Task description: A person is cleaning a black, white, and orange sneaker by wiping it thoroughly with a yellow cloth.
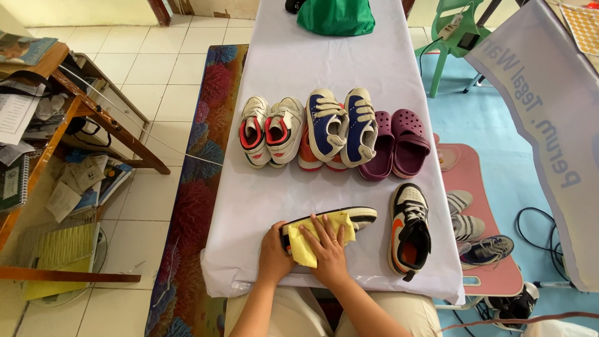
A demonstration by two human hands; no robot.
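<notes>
Low black-and-white sneaker with an orange flash [359, 216] is laid on its side at lower centre of the frame, on the white-covered bench [249, 200]. Heel end is cupped by the left hand [274, 253]; a soft yellow cloth [312, 240] is pressed flat onto the upper by the right hand [327, 249], fingers spread. Judged light, with a stiff sole and pliable upper, likely to slide on the cover; best gripped at heel counter or sole edge. Its mate [409, 231] is set just right.

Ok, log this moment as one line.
left hand: steadies shoe on its side | right hand: presses yellow cloth on shoe | mate: beside, upright
</notes>
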